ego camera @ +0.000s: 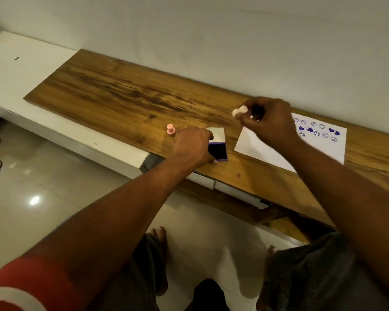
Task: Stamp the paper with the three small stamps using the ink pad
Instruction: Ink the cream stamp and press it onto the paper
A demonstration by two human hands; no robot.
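Wood-grain counter (121,95) runs along the white wall, and all the action sits at its right end. Right hand (270,122) is up over the near-left corner of the paper (267,149), fingers pinched around a small white stamp (239,111). That stamp lies nearly sideways in the grip, long axis running left to right, its rounded end poking out to the left of the knuckles, toward the ink pad; which end is the printing face I cannot tell through the blur. It hangs clear of the sheet, over bare wood just beyond the paper's left corner.

Left hand (193,147) is down on the ink pad (218,151), curled over its left side and gripping the case; the dark inked square shows at the hand's right, with the pale lid (218,134) folded open behind it toward the wall. The pad sits near the counter's front edge, just left of the paper and apart from it.

A pink stamp (170,129) stands upright on the wood, handle up, just beyond the left hand's knuckles. The third stamp is not clearly visible.

Over on the paper's far right, blue prints (317,130) are scattered: smiley rings and solid hearts, partly hidden by the right wrist. The right forearm crosses the sheet's middle. Red sleeve (20,286) at lower left.
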